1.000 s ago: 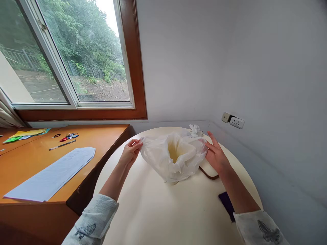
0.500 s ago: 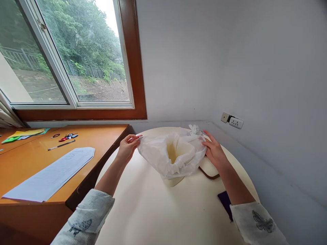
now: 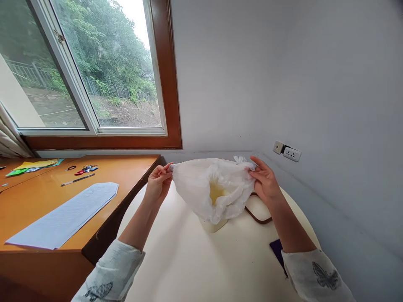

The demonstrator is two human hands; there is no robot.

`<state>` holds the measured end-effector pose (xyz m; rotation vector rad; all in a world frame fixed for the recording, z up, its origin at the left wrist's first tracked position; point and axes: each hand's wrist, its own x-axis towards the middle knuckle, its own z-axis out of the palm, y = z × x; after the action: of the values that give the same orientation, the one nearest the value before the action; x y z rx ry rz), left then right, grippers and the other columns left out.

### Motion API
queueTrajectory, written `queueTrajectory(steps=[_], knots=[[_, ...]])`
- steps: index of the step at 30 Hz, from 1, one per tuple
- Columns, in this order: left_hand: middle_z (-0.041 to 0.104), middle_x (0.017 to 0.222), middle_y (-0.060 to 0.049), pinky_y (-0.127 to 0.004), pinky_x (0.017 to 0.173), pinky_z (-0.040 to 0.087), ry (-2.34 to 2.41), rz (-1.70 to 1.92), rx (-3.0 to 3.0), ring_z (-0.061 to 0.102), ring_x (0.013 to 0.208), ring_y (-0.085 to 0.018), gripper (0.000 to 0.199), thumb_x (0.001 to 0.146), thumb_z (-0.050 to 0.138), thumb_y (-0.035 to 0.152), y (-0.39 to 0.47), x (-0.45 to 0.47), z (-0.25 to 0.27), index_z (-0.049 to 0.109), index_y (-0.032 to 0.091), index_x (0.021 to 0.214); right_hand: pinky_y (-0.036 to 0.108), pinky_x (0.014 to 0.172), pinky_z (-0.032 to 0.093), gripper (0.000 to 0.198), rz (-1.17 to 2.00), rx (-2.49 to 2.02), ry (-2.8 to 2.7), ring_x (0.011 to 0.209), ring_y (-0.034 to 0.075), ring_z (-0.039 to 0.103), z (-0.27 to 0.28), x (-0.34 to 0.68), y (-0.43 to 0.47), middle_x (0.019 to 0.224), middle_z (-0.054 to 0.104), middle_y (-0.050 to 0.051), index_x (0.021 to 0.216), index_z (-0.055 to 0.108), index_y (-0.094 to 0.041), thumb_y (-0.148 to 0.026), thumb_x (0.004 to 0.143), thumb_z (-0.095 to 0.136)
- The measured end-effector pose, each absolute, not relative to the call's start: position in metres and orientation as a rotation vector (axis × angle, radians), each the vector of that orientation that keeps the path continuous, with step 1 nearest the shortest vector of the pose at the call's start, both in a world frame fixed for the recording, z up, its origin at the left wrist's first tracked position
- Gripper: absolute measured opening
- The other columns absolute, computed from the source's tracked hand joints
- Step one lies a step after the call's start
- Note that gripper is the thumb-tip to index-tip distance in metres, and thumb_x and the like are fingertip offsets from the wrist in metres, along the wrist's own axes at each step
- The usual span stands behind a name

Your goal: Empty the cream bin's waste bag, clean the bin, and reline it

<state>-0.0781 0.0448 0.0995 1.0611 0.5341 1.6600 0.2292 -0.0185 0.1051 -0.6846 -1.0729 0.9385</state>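
Observation:
A white, thin plastic bag (image 3: 192, 184) is draped over a pale container (image 3: 212, 226) on the round cream table (image 3: 176, 260). Through a gap in the bag's middle, a yellowish inside shows. My left hand (image 3: 158, 182) pinches the bag's left edge between thumb and fingers. At the opposite edge, my right hand (image 3: 265, 180) grips the plastic, its index finger raised. The bag is stretched between both hands. Most of the container is hidden under the plastic. A brown strap-like loop (image 3: 260, 220) lies on the table below my right hand.
A dark purple item (image 3: 277, 251) lies beside my right forearm. To the left, an orange wooden desk (image 3: 132, 167) holds paper sheets (image 3: 69, 214), a pen (image 3: 77, 179), a small pile with red and blue items (image 3: 86, 169) and coloured papers (image 3: 34, 166). Wall sockets (image 3: 292, 153) sit at right.
The bag's far edge has been pulled up and straighter between my hands, and its middle gap has changed shape. Both hands keep their hold. The view has shifted slightly.

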Motion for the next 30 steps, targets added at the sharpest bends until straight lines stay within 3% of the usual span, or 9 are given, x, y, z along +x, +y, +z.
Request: queueTrajectory(steps=[4, 11, 13, 17, 20, 24, 30], knots=[[0.067, 0.082, 0.002, -0.023, 0.065, 0.047, 0.559, 1.649, 1.046, 0.059, 0.073, -0.011, 0.028, 0.052, 0.070, 0.005, 0.043, -0.104, 0.088, 0.046, 0.018, 0.050, 0.028, 0.061, 0.040, 0.022, 0.884, -0.726, -0.967, 0.063, 0.013, 0.052, 0.091, 0.254, -0.023, 0.066, 0.057, -0.003, 0.079, 0.059, -0.029, -0.020, 0.059, 0.062], [0.066, 0.096, -0.004, -0.028, 0.073, 0.048, 0.893, 1.568, 1.276, 0.062, 0.088, -0.020, 0.018, 0.058, 0.071, 0.016, 0.025, -0.144, 0.067, 0.054, 0.018, 0.062, 0.029, 0.053, 0.039, 0.015, 0.915, -0.835, -0.961, 0.057, 0.015, 0.050, 0.058, 0.290, -0.051, 0.067, 0.055, 0.000, 0.070, 0.056, -0.026, -0.022, 0.056, 0.057], [0.063, 0.104, -0.007, -0.028, 0.071, 0.049, 1.035, 1.511, 1.498, 0.062, 0.090, -0.022, 0.011, 0.064, 0.066, 0.020, 0.020, -0.153, 0.064, 0.059, 0.019, 0.073, 0.029, 0.053, 0.040, 0.016, 1.013, -0.888, -1.050, 0.058, 0.016, 0.051, 0.053, 0.294, -0.062, 0.068, 0.058, 0.001, 0.071, 0.059, -0.025, -0.024, 0.055, 0.063], [0.057, 0.113, -0.008, -0.030, 0.073, 0.050, 1.317, 1.399, 1.987, 0.061, 0.087, -0.020, 0.026, 0.070, 0.052, 0.022, 0.011, -0.165, 0.061, 0.062, 0.021, 0.094, 0.031, 0.061, 0.046, 0.033, 1.143, -1.063, -1.305, 0.072, 0.020, 0.058, 0.062, 0.294, -0.079, 0.081, 0.064, 0.006, 0.086, 0.064, -0.022, -0.026, 0.055, 0.074], [0.054, 0.116, -0.007, -0.031, 0.073, 0.049, 1.484, 1.199, 2.298, 0.060, 0.080, -0.017, 0.027, 0.074, 0.043, 0.021, 0.008, -0.170, 0.066, 0.063, 0.022, 0.093, 0.031, 0.064, 0.047, 0.034, 1.089, -1.196, -1.441, 0.079, 0.021, 0.058, 0.077, 0.290, -0.081, 0.091, 0.064, 0.009, 0.094, 0.064, -0.020, -0.030, 0.062, 0.071], [0.060, 0.097, -0.006, -0.027, 0.061, 0.046, 1.534, 1.047, 2.428, 0.054, 0.061, -0.013, 0.015, 0.072, 0.044, 0.022, 0.011, -0.168, 0.082, 0.058, 0.018, 0.068, 0.028, 0.061, 0.047, 0.035, 0.782, -1.287, -1.356, 0.074, 0.017, 0.059, 0.093, 0.283, -0.071, 0.094, 0.064, 0.008, 0.102, 0.061, -0.020, -0.030, 0.069, 0.063], [0.053, 0.057, 0.001, -0.022, 0.050, 0.034, 1.734, 0.973, 2.385, 0.046, 0.053, -0.013, 0.007, 0.063, 0.047, 0.022, 0.034, -0.153, 0.128, 0.054, 0.019, 0.061, 0.029, 0.060, 0.043, 0.045, 0.020, -1.568, -1.263, 0.048, 0.010, 0.053, 0.128, 0.270, -0.039, 0.088, 0.065, 0.003, 0.112, 0.053, -0.022, -0.017, 0.067, 0.050]])
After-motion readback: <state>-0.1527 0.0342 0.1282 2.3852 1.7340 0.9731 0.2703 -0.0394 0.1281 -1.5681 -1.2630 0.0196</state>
